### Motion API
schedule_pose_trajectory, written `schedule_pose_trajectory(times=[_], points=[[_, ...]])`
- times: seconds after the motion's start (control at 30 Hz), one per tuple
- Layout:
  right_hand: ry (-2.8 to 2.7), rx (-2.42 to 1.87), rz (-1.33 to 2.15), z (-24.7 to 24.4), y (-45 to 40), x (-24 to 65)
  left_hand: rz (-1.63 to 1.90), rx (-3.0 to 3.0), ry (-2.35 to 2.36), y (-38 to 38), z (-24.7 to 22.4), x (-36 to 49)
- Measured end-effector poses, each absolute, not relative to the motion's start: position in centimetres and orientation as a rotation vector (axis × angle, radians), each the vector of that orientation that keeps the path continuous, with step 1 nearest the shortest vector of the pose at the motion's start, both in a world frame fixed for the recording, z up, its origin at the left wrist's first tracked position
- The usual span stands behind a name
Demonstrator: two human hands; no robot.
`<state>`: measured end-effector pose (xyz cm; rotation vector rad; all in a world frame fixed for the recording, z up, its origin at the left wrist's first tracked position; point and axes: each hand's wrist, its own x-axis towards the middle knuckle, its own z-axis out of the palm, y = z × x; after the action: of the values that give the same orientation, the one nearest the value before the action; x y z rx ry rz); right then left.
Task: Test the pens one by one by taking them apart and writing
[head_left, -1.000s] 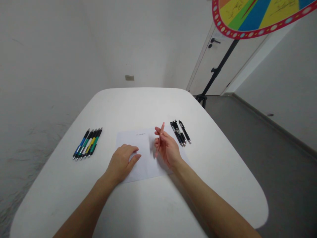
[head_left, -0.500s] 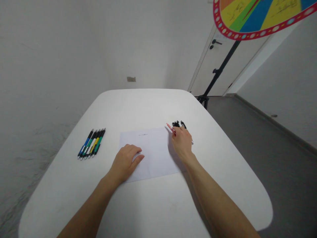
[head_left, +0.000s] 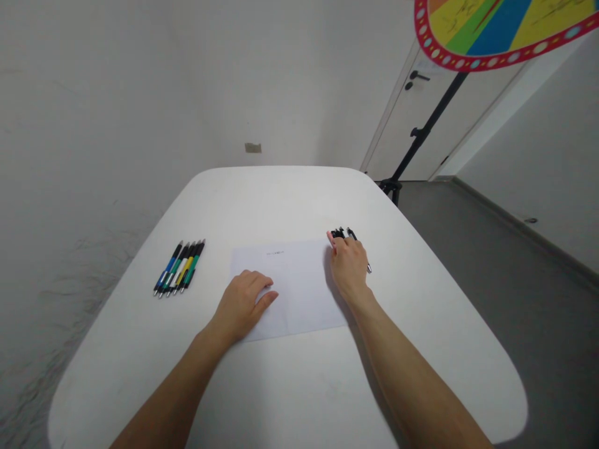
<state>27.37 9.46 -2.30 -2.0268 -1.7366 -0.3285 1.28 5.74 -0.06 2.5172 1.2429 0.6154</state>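
A white sheet of paper (head_left: 304,280) with a short line of small dark writing near its top lies on the white table (head_left: 281,199). My left hand (head_left: 243,302) rests on the sheet's left part, thumb and fingers apart, holding nothing. At the sheet's right edge, my right hand (head_left: 349,265) has its fingers closed on a pink pen (head_left: 330,238), most of which they hide. Black pens (head_left: 352,234) lie just beyond and beside this hand, partly covered by it.
Several pens (head_left: 180,268) with blue, green, white and yellow barrels lie side by side on the left. Behind the table at right, a colourful wheel (head_left: 496,37) stands on a black stand (head_left: 428,128), before a door (head_left: 435,106).
My right hand has moved slightly away towards the black pens, and the pink pen has swung so that less of it shows. My left hand stays on the paper. The view has shifted a little.
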Motion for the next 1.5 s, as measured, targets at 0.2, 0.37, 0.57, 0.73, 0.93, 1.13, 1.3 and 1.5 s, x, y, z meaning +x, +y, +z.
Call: schedule_pose_trajectory(times=[0.2, 0.37, 0.57, 0.73, 0.93, 1.13, 1.3, 1.5], points=[[-1.749, -1.907, -0.320, -2.0, 8.9, 26.8, 0.646, 2.531, 1.248, 5.7, -0.3, 1.1], [-1.803, -1.874, -0.264, -1.8, 8.1, 25.7, 0.700, 2.547, 1.385, 6.4, -0.1, 0.3], [-1.857, -1.903, -0.163, -1.2, 7.0, 24.5, 0.465, 2.393, 2.277, 7.5, 1.4, -2.8], [-1.892, -1.927, -0.081, -0.8, 6.8, 24.1, 0.105, 2.167, 2.686, 7.8, 2.5, -5.0], [-1.881, -1.943, -0.043, -0.9, 6.8, 24.0, 0.066, 2.203, 2.634, 8.0, 2.2, -5.6], [-1.889, -1.875, -0.057, -1.0, 6.8, 24.0, -0.003, 2.223, 2.561, 8.2, 2.3, -5.1], [-1.869, -1.797, 0.034, -0.7, 6.5, 23.7, 0.002, 2.241, 2.471, 8.1, 2.4, -4.1], [-1.942, -1.594, 0.160, -0.2, 5.5, 22.5, 0.580, 2.045, 2.235, 7.4, 2.6, -2.4]])
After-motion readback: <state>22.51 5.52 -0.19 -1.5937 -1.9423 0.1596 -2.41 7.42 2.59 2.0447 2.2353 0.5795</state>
